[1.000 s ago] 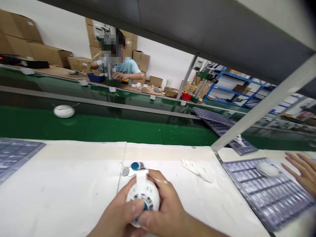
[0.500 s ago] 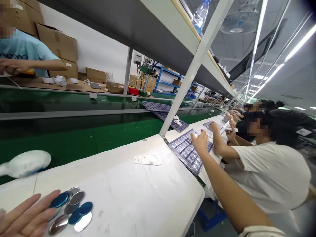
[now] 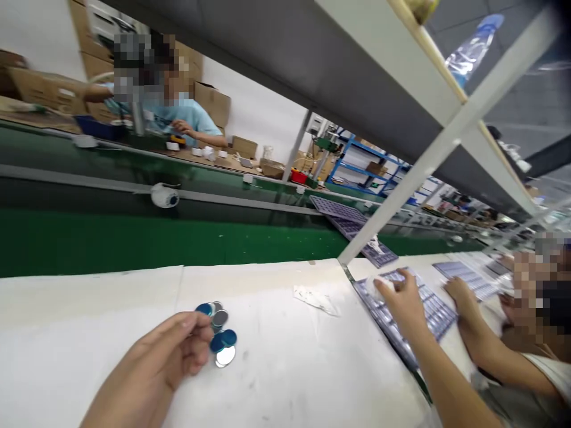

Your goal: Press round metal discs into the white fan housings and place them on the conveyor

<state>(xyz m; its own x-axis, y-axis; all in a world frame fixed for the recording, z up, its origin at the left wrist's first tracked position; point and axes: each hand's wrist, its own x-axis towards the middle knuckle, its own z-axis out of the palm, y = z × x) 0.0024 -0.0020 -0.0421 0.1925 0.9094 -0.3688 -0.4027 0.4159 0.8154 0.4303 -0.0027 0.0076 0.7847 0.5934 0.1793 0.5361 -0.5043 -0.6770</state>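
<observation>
The left hand (image 3: pixel 165 356) is held low over the white table (image 3: pixel 289 380), its fingers curled and the thumb brought against the fingertips (image 3: pixel 201 326) right at the near edge of a small heap of round discs (image 3: pixel 219 333). Whether one disc is already pinched cannot be told. The discs lie overlapping near the middle of the table, some blue-faced, some mirror-bright. The step in hand is judged to be the lifting of a single disc, and it is best done by the rim: the topmost disc at the heap's edge should be slid clear of its neighbours before it is raised, so that only one is taken and the bright faces are not smeared or scratched against each other. The rest of the heap should be left undisturbed and kept back from the green belt (image 3: pixel 134 241). The right hand (image 3: pixel 404 300) is stretched out to the ribbed tray (image 3: pixel 435 315) and laid over something white at its corner, fingers bent. Whether it is gripped cannot be told. A neighbour's hand (image 3: pixel 459 291) rests on the same tray just beside it, so any lift there is best made straight up and clear.
</observation>
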